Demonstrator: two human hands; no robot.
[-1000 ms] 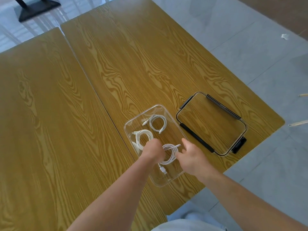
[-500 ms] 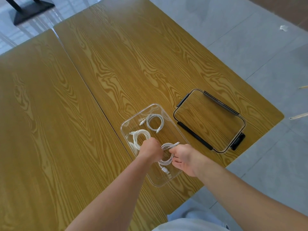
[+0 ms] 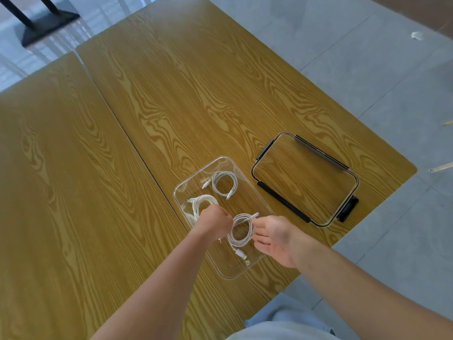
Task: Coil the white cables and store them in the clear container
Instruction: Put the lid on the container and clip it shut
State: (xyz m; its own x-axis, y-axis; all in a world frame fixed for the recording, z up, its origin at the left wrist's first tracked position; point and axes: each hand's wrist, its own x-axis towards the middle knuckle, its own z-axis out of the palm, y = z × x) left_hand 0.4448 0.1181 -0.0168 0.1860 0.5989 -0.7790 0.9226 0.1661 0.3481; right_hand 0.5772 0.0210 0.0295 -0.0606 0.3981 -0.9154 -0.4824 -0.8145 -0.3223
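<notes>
Left hand pinches the near coil, right hand spread; released carelessly, it may spring loose inside the clear container

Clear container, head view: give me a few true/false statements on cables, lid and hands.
1. Three coiled white cables lie in the clear container. True: far coil, middle coil, near coil.
2. The lid is clipped onto the container. False: it lies on the table beside it.
3. The right hand is open, palm up. True.
4. The left hand rests on the lid. False: it is over the container, fingers curled at the near coil.
</notes>
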